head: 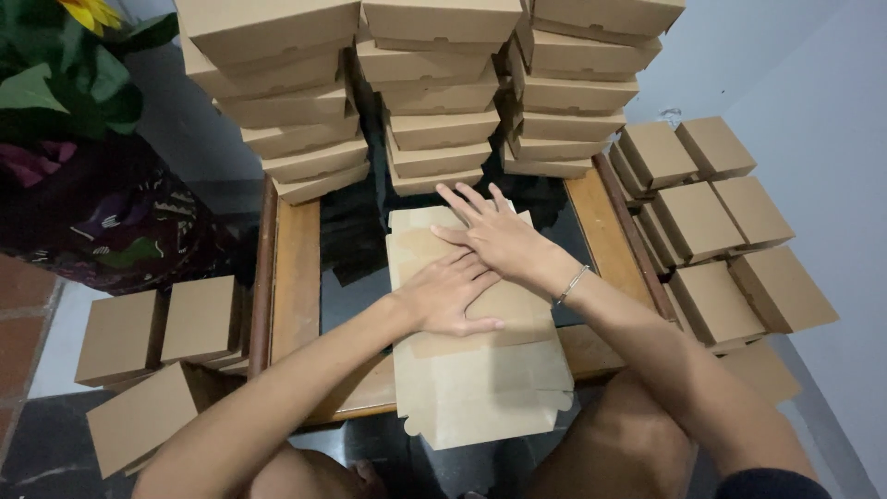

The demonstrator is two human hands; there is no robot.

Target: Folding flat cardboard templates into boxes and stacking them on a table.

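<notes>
Both hands flat, fingers spread, gripping nothing: left hand (450,298) and right hand (494,236) press the unfolded cardboard box blank (480,370) beneath them.

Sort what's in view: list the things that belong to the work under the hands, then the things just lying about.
In hand:
- flat box blank, pressed down on the table
- left hand and right hand, both flat on it, overlapping

Lying about:
- stacks of folded boxes at the table's far end
- boxes on the floor, right
- boxes on the floor, left
- plant
</notes>
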